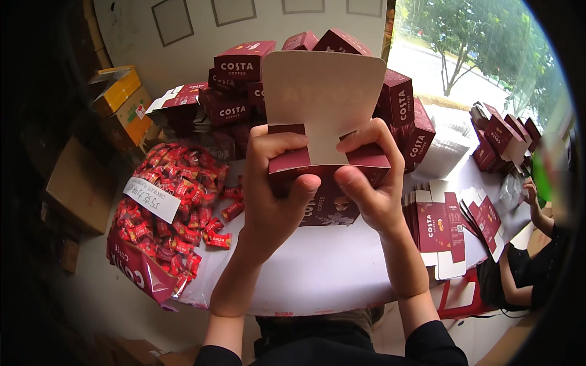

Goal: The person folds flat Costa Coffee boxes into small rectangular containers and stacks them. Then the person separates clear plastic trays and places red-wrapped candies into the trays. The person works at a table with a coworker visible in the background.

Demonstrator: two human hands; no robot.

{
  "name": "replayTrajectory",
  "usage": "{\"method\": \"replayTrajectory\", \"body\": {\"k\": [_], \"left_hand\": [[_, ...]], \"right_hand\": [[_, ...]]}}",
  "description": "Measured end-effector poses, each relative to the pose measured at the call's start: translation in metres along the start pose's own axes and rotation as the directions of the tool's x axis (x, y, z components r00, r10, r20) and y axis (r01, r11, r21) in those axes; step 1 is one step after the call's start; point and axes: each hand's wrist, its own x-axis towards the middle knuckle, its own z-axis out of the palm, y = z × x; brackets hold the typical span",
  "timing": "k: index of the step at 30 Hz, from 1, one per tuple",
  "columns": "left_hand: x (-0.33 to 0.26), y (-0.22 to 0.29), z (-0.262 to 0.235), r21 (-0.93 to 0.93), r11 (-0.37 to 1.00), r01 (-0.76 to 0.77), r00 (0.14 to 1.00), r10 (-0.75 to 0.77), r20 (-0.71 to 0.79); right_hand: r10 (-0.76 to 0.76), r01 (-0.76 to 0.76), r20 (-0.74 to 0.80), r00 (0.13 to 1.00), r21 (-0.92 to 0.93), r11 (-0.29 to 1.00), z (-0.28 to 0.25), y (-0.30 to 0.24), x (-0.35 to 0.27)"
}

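Where the head view looks down over the white desk point(317, 274), both hands hold one dark red carton point(329, 183) above its middle. Left hand point(274, 189): grip closed on the carton's left side, fingers curled over the top flap, thumb pressed on the front panel. Right hand point(372, 183): grip closed on the carton's right side, thumb on the front, fingers wrapped over the top edge. Tall lid flap point(323, 91): pale inner face toward the camera, standing upright above the hands. Clear bag of small red sachets point(165, 213): lying on the desk's left part, a few sachets spilled beside it. Stack of closed red boxes point(244, 85): behind the carton. Flat unfolded cartons point(445, 226): fanned at the right. Another person's hand point(530, 192): at the far right edge.
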Motion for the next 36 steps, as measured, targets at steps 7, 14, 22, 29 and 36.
{"method": "replayTrajectory", "body": {"k": [7,14,22,29,36], "left_hand": [[-0.009,0.006,0.008,0.001,0.999,0.053,0.998,-0.053,0.020],[-0.008,-0.001,0.021,-0.179,0.974,0.141,0.981,-0.161,-0.104],[-0.006,-0.003,0.012,-0.247,0.941,0.231,0.970,-0.202,0.135],[-0.003,-0.008,0.009,-0.106,0.991,-0.076,0.992,0.086,0.095],[0.001,-0.005,0.006,-0.118,0.978,-0.169,0.984,0.174,0.034]], "right_hand": [[-0.178,0.231,-0.302,0.937,0.148,0.962,0.013,-0.002,0.009],[-0.393,0.394,-0.032,0.919,0.111,0.912,-0.006,0.010,0.011],[-0.162,0.191,-0.249,0.955,0.097,0.977,-0.001,0.005,0.009],[-0.251,0.257,-0.061,0.966,0.125,0.958,-0.011,0.009,0.014],[-0.385,0.383,0.016,0.923,0.069,0.921,-0.014,0.011,0.012]]}}
